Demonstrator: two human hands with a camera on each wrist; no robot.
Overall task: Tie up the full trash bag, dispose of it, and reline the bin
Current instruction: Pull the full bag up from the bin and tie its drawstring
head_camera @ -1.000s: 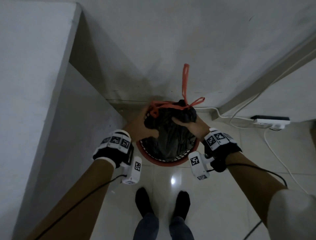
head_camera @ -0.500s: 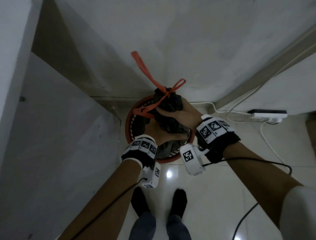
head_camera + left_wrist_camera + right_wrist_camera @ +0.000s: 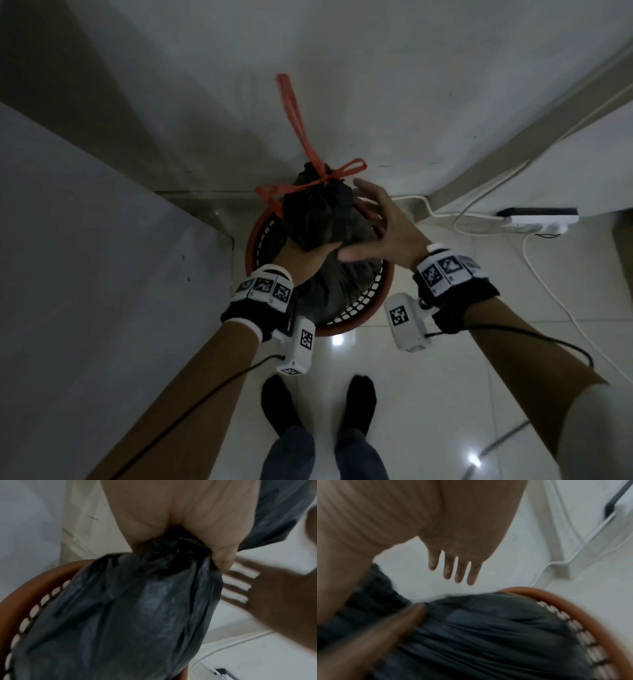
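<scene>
A full black trash bag (image 3: 318, 216) sticks up out of the round red mesh bin (image 3: 356, 323) in the floor corner. Red drawstrings (image 3: 322, 178) are knotted at its top, one loop standing up against the wall. My left hand (image 3: 308, 251) grips the gathered neck of the bag (image 3: 154, 601), fingers curled round the plastic. My right hand (image 3: 380, 222) hovers beside the bag's right side with fingers spread and straight, holding nothing. In the right wrist view the right fingers (image 3: 457, 572) hang free above the bag (image 3: 488, 635) and the bin rim (image 3: 573, 605).
A grey cabinet side (image 3: 85, 274) stands close on the left, the wall right behind the bin. A white power strip (image 3: 537, 219) with cables lies on the floor at the right. My two feet (image 3: 318, 407) stand on the glossy tiles just before the bin.
My right hand has let go of the bag and spread open beside it. The left hand keeps its grip on the neck, and the bag stands higher out of the bin.
</scene>
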